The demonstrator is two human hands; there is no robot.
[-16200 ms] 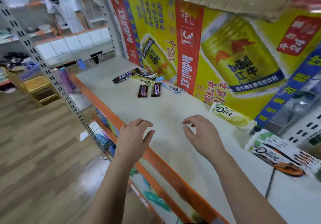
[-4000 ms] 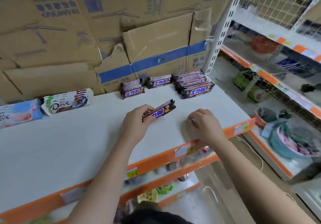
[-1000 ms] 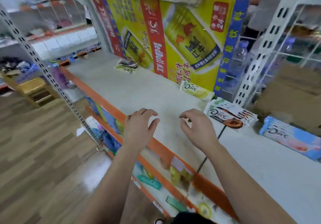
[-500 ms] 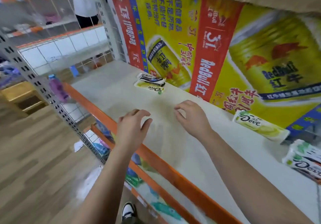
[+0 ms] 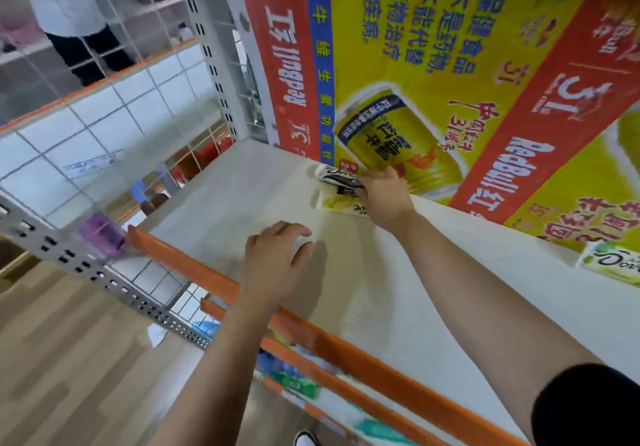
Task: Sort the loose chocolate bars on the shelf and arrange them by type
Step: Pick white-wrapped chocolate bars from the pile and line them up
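Dark Dove bar (image 5: 337, 175) lay at the back of the shelf (image 5: 381, 307), touching a yellow Dove bar (image 5: 341, 205); the fingers of my right hand (image 5: 382, 196) pinched the dark bar's end. My left hand (image 5: 277, 262) hovered, fingers loosely spread, empty.

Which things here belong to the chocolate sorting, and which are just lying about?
Job: black-and-white Dove bar, yellow Dove bar, pale green Dove bar, right hand, left hand, white shelf.
Lying about: purple plastic bottle, yellow cardboard Red Bull poster.
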